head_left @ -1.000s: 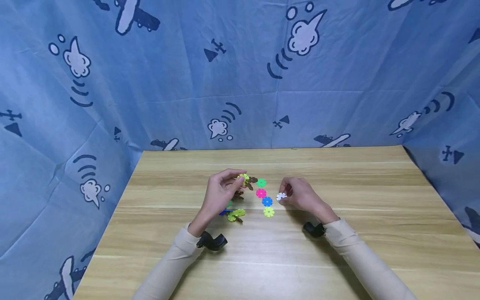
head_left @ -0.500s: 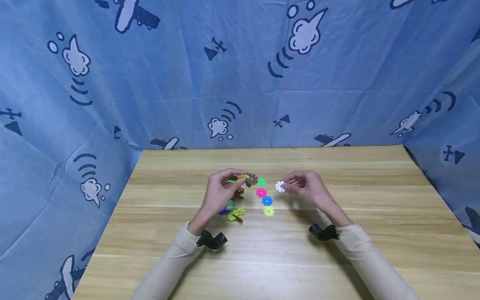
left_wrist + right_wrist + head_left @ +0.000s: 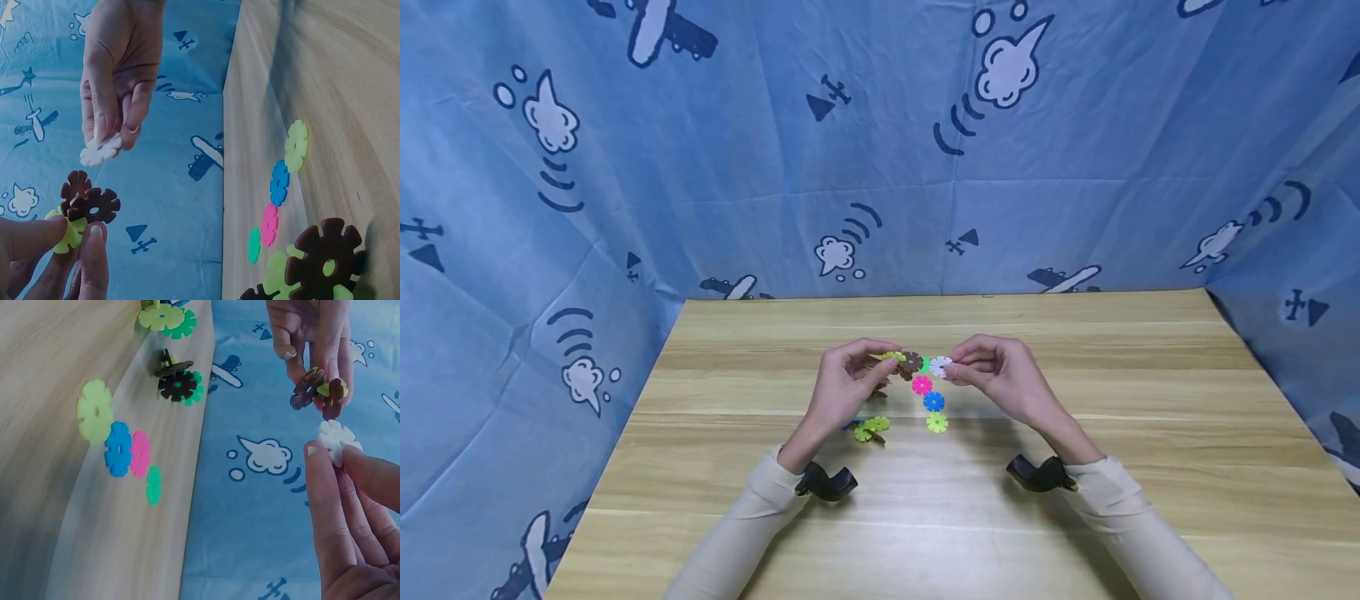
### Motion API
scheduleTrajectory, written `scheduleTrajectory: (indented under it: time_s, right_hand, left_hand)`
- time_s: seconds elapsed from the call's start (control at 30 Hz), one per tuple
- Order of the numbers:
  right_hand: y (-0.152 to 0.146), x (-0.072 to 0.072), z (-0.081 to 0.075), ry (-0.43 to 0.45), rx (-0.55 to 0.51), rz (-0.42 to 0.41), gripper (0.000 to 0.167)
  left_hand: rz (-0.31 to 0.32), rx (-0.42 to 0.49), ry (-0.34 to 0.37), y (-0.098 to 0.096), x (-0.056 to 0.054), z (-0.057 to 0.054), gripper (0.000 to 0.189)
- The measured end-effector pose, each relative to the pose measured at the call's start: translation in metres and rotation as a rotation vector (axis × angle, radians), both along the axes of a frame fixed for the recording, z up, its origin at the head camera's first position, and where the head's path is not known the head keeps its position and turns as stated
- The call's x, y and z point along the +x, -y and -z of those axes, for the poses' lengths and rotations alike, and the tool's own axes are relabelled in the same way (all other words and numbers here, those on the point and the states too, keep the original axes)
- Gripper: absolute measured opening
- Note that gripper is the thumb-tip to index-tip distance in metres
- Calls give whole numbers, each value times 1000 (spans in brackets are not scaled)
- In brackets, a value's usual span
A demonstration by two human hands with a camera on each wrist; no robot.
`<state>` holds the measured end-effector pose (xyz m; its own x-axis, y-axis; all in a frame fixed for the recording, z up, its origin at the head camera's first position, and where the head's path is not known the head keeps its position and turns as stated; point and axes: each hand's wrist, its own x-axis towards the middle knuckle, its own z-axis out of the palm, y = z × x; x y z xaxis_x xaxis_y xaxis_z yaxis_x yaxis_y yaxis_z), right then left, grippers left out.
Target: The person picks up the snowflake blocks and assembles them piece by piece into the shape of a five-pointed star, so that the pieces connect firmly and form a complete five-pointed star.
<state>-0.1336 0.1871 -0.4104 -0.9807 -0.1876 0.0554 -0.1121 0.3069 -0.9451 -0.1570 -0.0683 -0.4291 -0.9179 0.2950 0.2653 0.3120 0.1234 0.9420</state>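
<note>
Near the middle of the table, my left hand [image 3: 844,382] pinches a yellow-green snowflake disc [image 3: 72,234] between thumb and fingers. Two brown snowflake discs [image 3: 103,205] are joined to that disc and stick out toward the right. My right hand [image 3: 1006,379] pinches a white snowflake disc [image 3: 335,436] by its edge. In the left wrist view, a small gap separates the white disc from the brown ones. Below the hands, green [image 3: 254,245], pink [image 3: 922,385], blue [image 3: 934,402] and yellow-green [image 3: 937,422] loose discs lie in a row; the green one is partly covered in the head view.
A joined cluster of yellow-green and brown discs [image 3: 871,429] sits on the wooden table [image 3: 1120,517] below my left hand. Another cluster, brown and green [image 3: 178,384], is partly hidden behind that hand. A blue patterned cloth [image 3: 880,150] hangs at the table's back edge.
My right hand has lifted the white disc and carried it left, close to the brown discs. My left hand stays nearly in place but has turned its joined discs, so a brown one faces up.
</note>
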Motion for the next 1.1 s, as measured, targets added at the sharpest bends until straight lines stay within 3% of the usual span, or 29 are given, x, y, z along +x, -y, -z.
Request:
scheduleTrajectory:
  time_s: [0.53, 0.87, 1.1]
  right_hand:
    - [6, 4, -1, 1, 22, 16, 17]
    - [6, 4, 1, -7, 20, 18, 16]
    - [8, 6, 1, -42, 29, 28, 14]
  left_hand:
    - [24, 21, 42, -3, 3, 0, 22]
    - [52, 21, 34, -6, 5, 0, 24]
    - [37, 11, 17, -8, 5, 1, 31]
